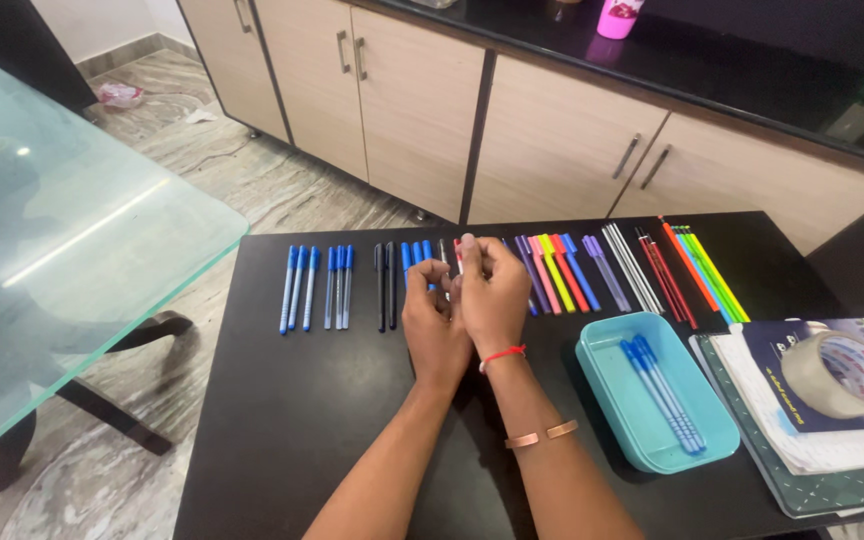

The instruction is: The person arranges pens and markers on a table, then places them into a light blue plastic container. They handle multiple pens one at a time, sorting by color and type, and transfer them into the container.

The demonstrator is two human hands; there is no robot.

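A: Hands?
B: Left hand [434,322] and right hand [492,298] meet above the black table [302,420], fingers pinched together on one pen [457,258], over the pen row [422,265].
A: Nearby?
B: Teal tray [607,400] holding blue pens [662,392], right of the wrists.

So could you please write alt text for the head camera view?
Two hands, left hand and right hand, meet over a row of pens on a black table. A teal tray holding blue pens sits to the right, beside a tape roll.

Bare forearms; right wrist wears red thread [503,353] and copper bangle [542,434].
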